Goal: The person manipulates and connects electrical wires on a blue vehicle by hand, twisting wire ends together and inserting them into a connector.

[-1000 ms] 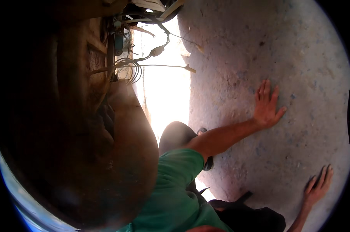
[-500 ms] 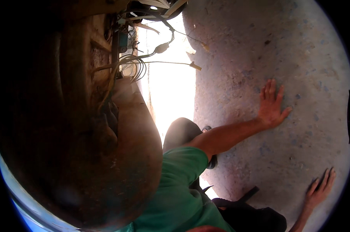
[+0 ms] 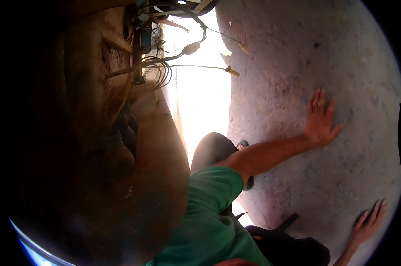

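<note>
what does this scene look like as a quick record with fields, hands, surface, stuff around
left hand: open, fingers spread, palm flat on the rough grey surface
right hand: open, fingers spread, on the same surface, at the lower right
held items: none in either hand
clothing: green shirt
surroundings: coiled wires at top, brown wall at left, bright sunlit gap between wall and surface

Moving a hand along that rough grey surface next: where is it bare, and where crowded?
Bare: the grey surface above the left hand, and the stretch between it and the right hand. Crowded: upper left, around the coiled wires, and low down by the green shirt and dark strap.
</note>
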Demonstrator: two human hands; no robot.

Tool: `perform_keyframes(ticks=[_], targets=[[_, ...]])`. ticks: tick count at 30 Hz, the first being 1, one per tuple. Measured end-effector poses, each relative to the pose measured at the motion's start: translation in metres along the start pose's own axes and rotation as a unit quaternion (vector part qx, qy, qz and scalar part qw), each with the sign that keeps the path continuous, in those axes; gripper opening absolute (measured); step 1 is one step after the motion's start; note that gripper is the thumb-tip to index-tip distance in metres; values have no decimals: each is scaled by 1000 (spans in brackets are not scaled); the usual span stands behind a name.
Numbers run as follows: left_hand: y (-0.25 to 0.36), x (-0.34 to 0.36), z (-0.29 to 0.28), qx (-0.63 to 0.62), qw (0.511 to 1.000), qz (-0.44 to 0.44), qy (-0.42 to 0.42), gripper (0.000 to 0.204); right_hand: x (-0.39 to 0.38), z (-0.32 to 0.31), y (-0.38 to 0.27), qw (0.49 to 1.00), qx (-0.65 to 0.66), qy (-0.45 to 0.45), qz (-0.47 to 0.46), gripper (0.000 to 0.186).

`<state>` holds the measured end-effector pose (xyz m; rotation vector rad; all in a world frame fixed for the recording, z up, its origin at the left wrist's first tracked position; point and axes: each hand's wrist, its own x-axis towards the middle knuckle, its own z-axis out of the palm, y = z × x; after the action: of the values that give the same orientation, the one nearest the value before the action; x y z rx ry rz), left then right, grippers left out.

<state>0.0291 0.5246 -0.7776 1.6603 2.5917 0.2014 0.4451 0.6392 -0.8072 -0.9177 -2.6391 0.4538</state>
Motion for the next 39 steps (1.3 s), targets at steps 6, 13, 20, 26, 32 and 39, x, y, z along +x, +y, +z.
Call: perform_keyframes(ticks=[6, 13, 20, 26, 32, 39], targets=[[-1, 0, -1, 11, 1000, -8, -5, 85, -1, -1, -11, 1000, -6, 4, 23, 43], [3, -2, 0, -11, 1000, -22, 3, 84, 14, -15, -20, 1000, -6, 11, 23, 43], [4, -2, -1, -7, 1000, -8, 20, 85, 16, -17, -23, 999, -1, 10, 32, 43], [4, -1, -2, -10, 1000, -11, 14, 83, 17, -18, -25, 999, 0, 11, 35, 42], [5, -2, -3, 1, 1000, -20, -7, 81, 22, -25, -31, 999, 11, -1, 43, 42], [-5, -11, 2, -7, 999, -9, 30, 79, 16, -16, -29, 999, 18, 21, 36, 45]])
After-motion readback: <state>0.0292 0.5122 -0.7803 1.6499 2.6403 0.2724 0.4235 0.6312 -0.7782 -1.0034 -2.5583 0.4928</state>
